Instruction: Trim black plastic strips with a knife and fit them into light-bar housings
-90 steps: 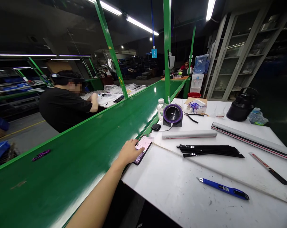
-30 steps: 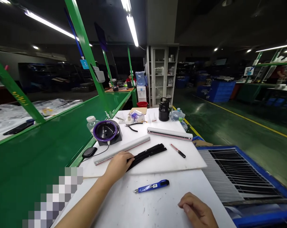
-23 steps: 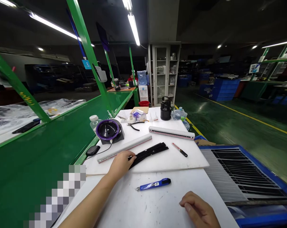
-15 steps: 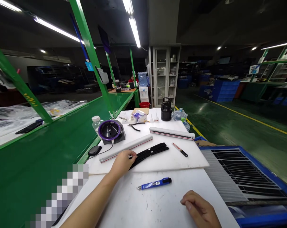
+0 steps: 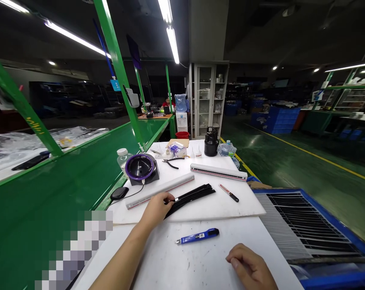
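Note:
A bundle of thin black strips [image 5: 196,195] lies on the white foam sheet [image 5: 230,207]. My left hand [image 5: 158,205] pinches the near left end of the strips. Beyond it, a long white bar [image 5: 161,190] lies slanted on the foam, and a second white bar [image 5: 218,172] is farther right. My right hand [image 5: 250,264] rests over the white table at the lower right, its fingers curled in; whether it holds anything is hidden. Between the hands lies a blue utility knife [image 5: 198,236]. A small knife with a black handle [image 5: 229,193] sits right of the strips.
A round black device with a purple rim [image 5: 141,167] stands at the left beside a clear jar [image 5: 122,159]. Pliers [image 5: 173,163] and a black canister [image 5: 211,142] are at the back. Right of the table is a blue-edged tray of black strips [image 5: 309,225].
The black strips have fanned apart somewhat under my left hand, which still grips their end. My right hand has shifted slightly left. The camera view has tilted a little.

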The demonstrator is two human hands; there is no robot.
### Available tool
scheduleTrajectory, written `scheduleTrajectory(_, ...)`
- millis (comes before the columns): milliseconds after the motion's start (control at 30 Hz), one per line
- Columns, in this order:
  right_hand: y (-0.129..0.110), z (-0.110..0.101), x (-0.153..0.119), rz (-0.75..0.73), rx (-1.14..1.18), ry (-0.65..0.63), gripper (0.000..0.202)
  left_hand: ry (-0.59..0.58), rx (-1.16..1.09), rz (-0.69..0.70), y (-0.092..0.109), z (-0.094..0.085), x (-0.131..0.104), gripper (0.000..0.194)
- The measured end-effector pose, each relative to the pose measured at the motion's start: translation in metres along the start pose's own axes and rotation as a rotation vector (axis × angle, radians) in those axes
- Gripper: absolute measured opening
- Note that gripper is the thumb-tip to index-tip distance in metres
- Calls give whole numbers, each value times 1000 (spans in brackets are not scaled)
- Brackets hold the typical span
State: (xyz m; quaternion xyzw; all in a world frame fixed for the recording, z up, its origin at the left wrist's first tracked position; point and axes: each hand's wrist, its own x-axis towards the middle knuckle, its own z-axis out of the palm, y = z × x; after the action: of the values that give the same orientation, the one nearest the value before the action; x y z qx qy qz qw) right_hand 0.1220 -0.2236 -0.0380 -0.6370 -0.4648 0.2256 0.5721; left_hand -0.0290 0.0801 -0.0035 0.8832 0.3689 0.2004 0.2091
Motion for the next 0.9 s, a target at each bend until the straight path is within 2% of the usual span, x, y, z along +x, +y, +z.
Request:
scheduleTrajectory(100, -17, -7, 31, -104, -92, -6, 28, 16, -28, 17, -3, 3, -2, 21)
scheduleTrajectory(200, -27, -10, 89, -208, -188, 86, 29, 22, -45, 96, -7, 4, -6, 23)
scheduleTrajectory(300, -13, -5, 145, -207, -225, 161, 31, 36, -24, 153, -13, 4, -10, 24)
scheduleTrajectory(367, 4, 1, 164, -205, -253, 227, 34, 61, 3, 153, -15, 3, -12, 24)
scheduleTrajectory(433, 21, 6, 167, -228, -286, 249, 32, 89, 27, 156, -15, 2, -14, 24)
scheduleTrajectory(533, 34, 9, 158, -270, -316, 209, 30, 108, 39, 164, -14, 1, -14, 24)
scheduleTrajectory(733, 41, 6, 156, -234, -343, 193, 25, 136, 24, 195, -19, 2, -10, 23)
scheduleTrajectory(900, 47, 3, 159, -184, -365, 199, 21, 145, 11, 134, -23, 0, -9, 23)
